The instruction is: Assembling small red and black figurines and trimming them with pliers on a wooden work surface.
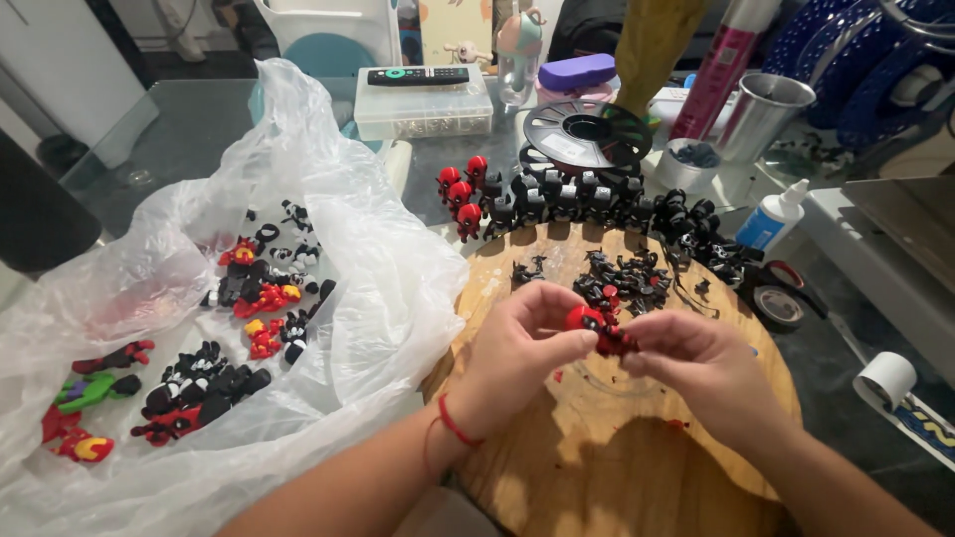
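Left hand point(522, 343) and right hand point(696, 363) both pinching a small red-and-black plastic figurine point(595, 328) over the round wooden board point(597, 457), fingers hiding its lower half, far black parts point(627, 278) indistinct

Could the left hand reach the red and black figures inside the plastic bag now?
Probably not at once: the left hand pinches the small red figure together with the right hand. The plastic bag lies open beside it.

Both forearms enter from the lower edge, converging at centre; left hand point(522, 343) curled, thumb and fingers pinched closed, a red cord at its wrist; right hand point(696, 363) curled likewise, fingertips meeting the left's.
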